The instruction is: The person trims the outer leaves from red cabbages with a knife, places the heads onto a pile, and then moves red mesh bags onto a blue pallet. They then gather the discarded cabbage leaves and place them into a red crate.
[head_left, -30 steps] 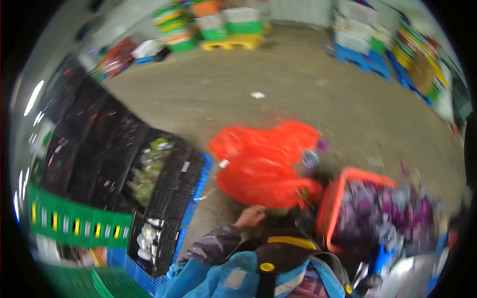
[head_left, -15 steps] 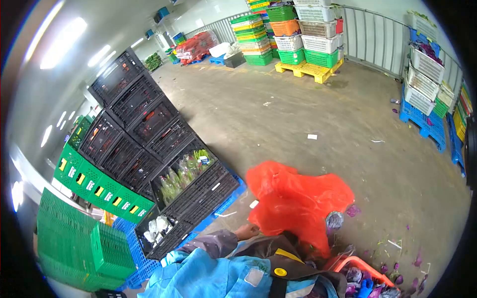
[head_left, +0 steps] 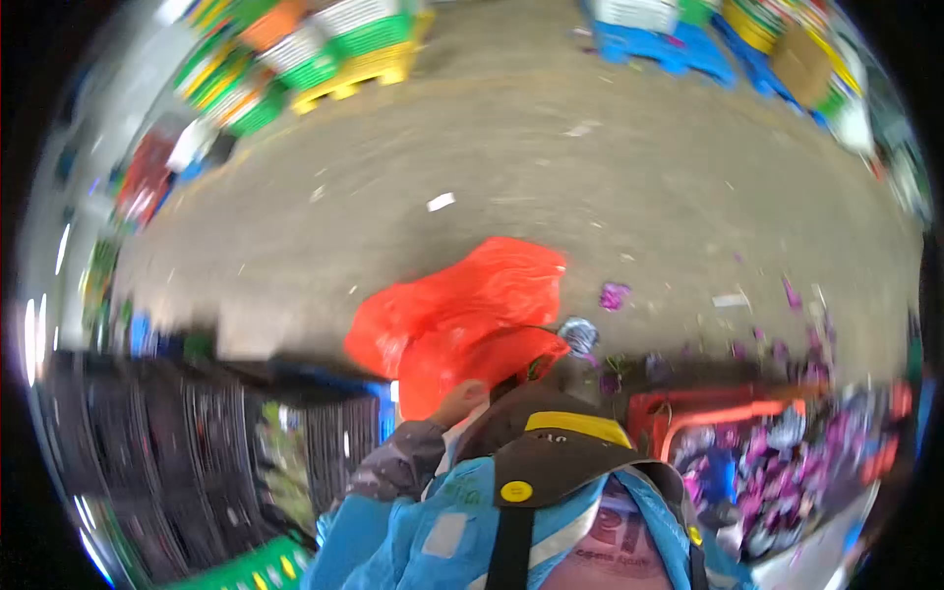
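Observation:
My left hand is at the near edge of a large red bag, its fingers curled against the thin material. The bag lies crumpled and partly spread over the floor in front of me, with a dark opening at its near right side. A round purple-and-white cabbage head rests beside the bag's right edge. I cannot make out my right hand; on that side there is an orange-red crate with purple leaves and something blue in it.
Purple leaf scraps litter the concrete floor. Stacked black crates stand close on my left. Crate stacks on a yellow pallet and a blue pallet are farther off. More purple trimmings lie at right.
My view has turned right and tilted down, bringing the orange-red crate and its purple leaves further into sight. My left hand now overlaps the red bag, whose folds have changed shape.

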The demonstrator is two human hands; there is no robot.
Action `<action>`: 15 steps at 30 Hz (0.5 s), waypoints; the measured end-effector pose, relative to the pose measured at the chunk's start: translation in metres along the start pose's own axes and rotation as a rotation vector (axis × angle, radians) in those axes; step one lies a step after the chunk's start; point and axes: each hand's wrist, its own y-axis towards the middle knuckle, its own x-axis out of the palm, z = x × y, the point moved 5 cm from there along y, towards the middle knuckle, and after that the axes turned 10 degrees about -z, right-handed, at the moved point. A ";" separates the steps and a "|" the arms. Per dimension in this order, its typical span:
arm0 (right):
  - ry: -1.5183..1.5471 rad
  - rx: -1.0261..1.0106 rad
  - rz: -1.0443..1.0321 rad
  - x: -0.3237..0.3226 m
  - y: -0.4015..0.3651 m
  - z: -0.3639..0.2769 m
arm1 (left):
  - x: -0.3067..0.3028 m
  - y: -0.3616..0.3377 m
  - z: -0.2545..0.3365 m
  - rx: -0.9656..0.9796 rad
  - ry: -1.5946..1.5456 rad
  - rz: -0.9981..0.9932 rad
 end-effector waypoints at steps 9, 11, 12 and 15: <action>0.895 0.660 0.081 -0.037 0.000 -0.088 | -0.182 0.121 -0.050 -0.257 0.236 -0.054; 0.470 0.234 0.155 -0.003 -0.009 -0.075 | -0.189 0.177 -0.026 -0.147 0.341 -0.058; 1.064 0.700 0.126 -0.019 -0.006 -0.078 | -0.180 0.192 0.022 -0.072 0.340 -0.070; 1.333 1.071 -0.199 -0.070 0.034 -0.087 | -0.155 0.256 0.078 -0.158 0.260 -0.118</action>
